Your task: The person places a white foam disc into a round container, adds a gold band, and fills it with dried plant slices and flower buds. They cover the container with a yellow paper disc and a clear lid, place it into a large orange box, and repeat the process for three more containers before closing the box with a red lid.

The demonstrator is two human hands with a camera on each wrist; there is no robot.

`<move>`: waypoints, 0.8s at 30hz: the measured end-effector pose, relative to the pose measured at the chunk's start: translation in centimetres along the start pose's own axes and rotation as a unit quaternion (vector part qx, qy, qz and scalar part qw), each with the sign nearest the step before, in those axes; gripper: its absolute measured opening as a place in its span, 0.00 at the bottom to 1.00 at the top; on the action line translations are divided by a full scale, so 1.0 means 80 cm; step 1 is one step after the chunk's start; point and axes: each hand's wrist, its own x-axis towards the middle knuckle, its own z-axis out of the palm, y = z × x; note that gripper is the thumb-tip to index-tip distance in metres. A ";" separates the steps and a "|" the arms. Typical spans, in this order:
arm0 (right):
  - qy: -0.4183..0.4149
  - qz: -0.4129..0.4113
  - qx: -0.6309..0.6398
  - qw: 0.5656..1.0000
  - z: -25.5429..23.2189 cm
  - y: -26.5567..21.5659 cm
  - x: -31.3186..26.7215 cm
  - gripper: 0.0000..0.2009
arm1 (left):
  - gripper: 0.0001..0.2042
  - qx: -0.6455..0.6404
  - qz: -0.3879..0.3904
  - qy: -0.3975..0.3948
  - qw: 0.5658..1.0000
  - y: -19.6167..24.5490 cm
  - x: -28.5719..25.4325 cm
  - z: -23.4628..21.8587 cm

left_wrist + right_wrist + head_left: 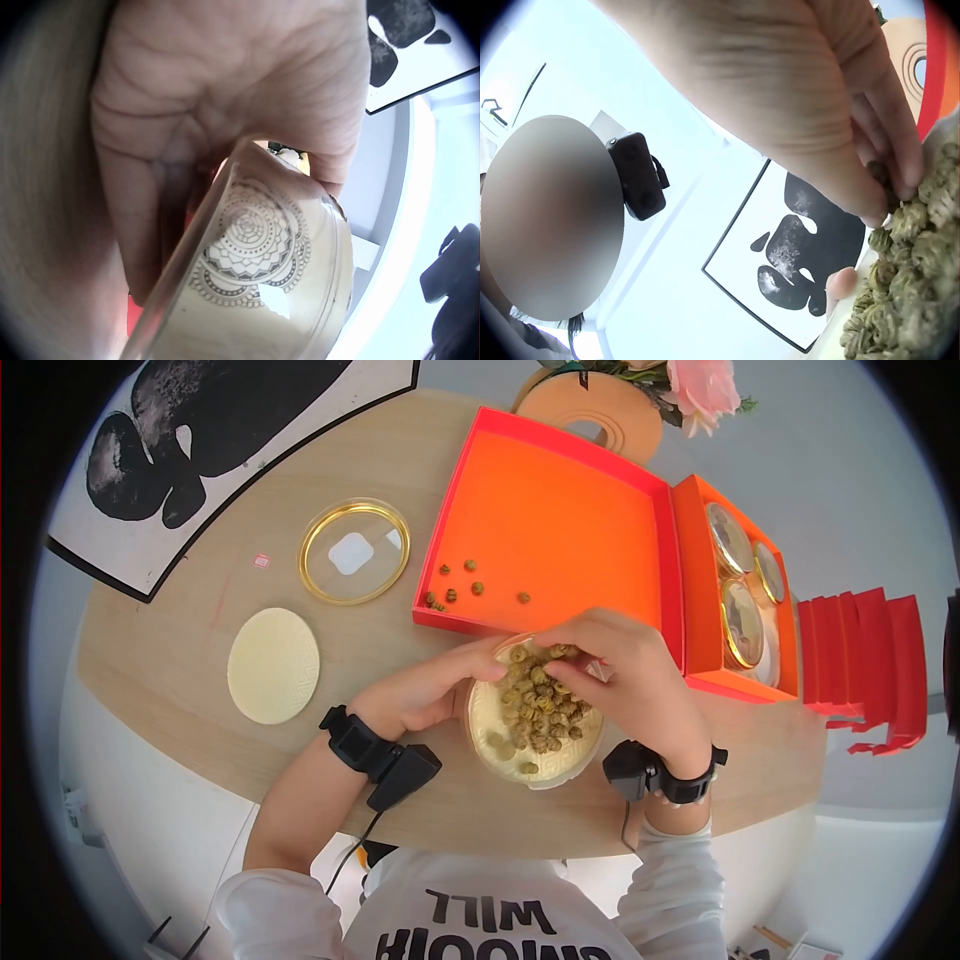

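Observation:
My left hand [430, 688] grips the side of a clear round plastic tub [247, 240] with a dark mandala-like print on its wall. The tub leans and shows its cream-coloured inside. Many small, curled, greenish-brown dried herb balls [540, 710] are heaped in it, thickest toward the top and right. Over the heap, my right hand [630, 670] has thumb and fingers brought together among the balls. In the right wrist view, a dark herb ball [877, 176] shows between the thumb and fingertips. Part of the tub's rim is hidden behind both hands.
An orange box [570, 510] with several loose balls in its near left corner lies beyond the tub. Beside it, another orange box [690, 510] holds gold-rimmed containers [742, 622]. A gold-rimmed clear lid [304, 568] and a cream disc [273, 665] lie left. Red folded pieces [870, 650] stand right.

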 end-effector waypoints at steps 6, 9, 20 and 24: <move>-0.040 -0.013 -0.004 0.999 -0.004 -0.005 0.000 0.12 | 0.30 0.002 -0.005 0.010 1.000 0.004 -0.002 0.004; -0.057 0.000 -0.018 0.998 -0.010 -0.006 -0.003 0.13 | 0.30 -0.002 -0.004 0.013 1.000 0.003 -0.001 0.004; -0.025 0.000 -0.007 1.000 -0.018 -0.004 -0.009 0.13 | 0.31 -0.005 0.002 0.023 1.000 0.002 -0.001 0.006; -0.041 -0.041 -0.016 0.998 -0.005 -0.008 -0.008 0.11 | 0.31 -0.014 -0.004 0.024 1.000 0.001 -0.001 0.004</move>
